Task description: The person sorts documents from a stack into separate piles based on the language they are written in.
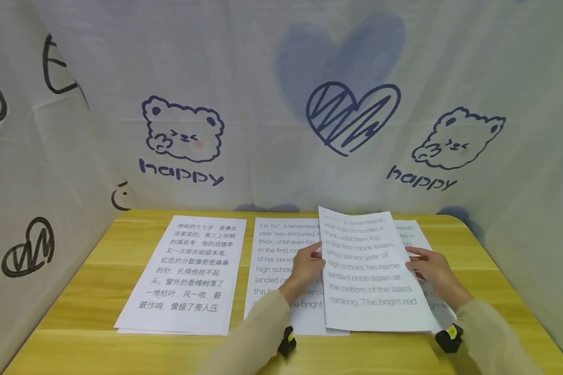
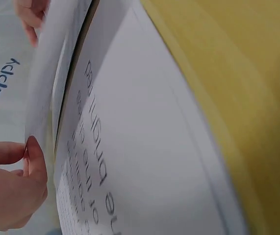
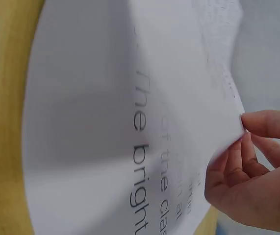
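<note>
Between my two hands a printed sheet of paper (image 1: 363, 271) with English text is held up over the right side of the table. My left hand (image 1: 308, 268) pinches its left edge between thumb and fingers, also plain in the left wrist view. The right edge is pinched by my right hand (image 1: 432, 268); in the right wrist view the paper bends toward that grip. Below and to the left lies an English sheet (image 1: 281, 265), partly covered by my left arm and the held page. Another English sheet (image 1: 415, 234) shows behind the held one, mostly hidden.
On the left of the yellow wood-grain table (image 1: 80, 291) lies a stack of sheets with Chinese text (image 1: 183, 276), a second edge peeking out beneath. A white cloth (image 1: 262, 104) printed with bears and hearts hangs behind the table and at both sides.
</note>
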{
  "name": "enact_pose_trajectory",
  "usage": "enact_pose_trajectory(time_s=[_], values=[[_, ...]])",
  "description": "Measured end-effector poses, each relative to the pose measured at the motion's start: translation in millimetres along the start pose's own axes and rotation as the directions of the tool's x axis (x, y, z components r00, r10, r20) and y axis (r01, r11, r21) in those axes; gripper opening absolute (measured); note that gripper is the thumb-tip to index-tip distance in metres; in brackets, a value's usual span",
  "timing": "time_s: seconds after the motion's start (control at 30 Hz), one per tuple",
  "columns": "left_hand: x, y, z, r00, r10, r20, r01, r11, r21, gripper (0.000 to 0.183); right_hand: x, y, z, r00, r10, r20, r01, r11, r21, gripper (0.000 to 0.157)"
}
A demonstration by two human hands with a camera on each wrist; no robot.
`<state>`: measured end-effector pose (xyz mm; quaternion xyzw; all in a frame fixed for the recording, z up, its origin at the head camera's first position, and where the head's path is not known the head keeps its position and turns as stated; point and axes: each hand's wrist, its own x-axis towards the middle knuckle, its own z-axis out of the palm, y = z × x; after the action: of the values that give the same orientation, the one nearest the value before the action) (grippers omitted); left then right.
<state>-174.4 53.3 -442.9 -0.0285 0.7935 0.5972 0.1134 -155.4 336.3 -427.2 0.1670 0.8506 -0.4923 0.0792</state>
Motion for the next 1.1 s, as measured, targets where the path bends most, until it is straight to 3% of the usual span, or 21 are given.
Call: enact_pose_trajectory(time_s=[0.37,0.73,0.9,0.97,1.1], values=[[8.3,10.4,41.7,0.998,0.064,0.005,-0.064,0.996,0.055,0.056,13.5,19.3,-26.8,0.999,0.044,-0.033,-0.044,0.999,-0.022,0.055],[4.0,20.8,65.1,0.996,0.083,0.016,-0.083,0.995,0.05,0.057,14.6,35.4,-43.4,0.994,0.068,-0.09,-0.062,0.996,0.065,0.052],[4.6,20.9,74.1,0.996,0.084,0.024,-0.085,0.994,0.066,0.019,15.6,37.1,-46.1,0.994,0.027,-0.105,-0.023,0.999,0.041,0.05],[5.6,20.7,76.5,0.996,0.085,0.02,-0.086,0.994,0.068,0.011,15.6,37.2,-46.7,0.993,0.018,-0.114,-0.015,0.999,0.028,0.049],[7.2,21.9,79.2,0.996,0.085,0.021,-0.086,0.994,0.067,0.035,15.0,38.3,-49.3,0.992,0.021,-0.128,-0.02,1.0,0.008,0.048]])
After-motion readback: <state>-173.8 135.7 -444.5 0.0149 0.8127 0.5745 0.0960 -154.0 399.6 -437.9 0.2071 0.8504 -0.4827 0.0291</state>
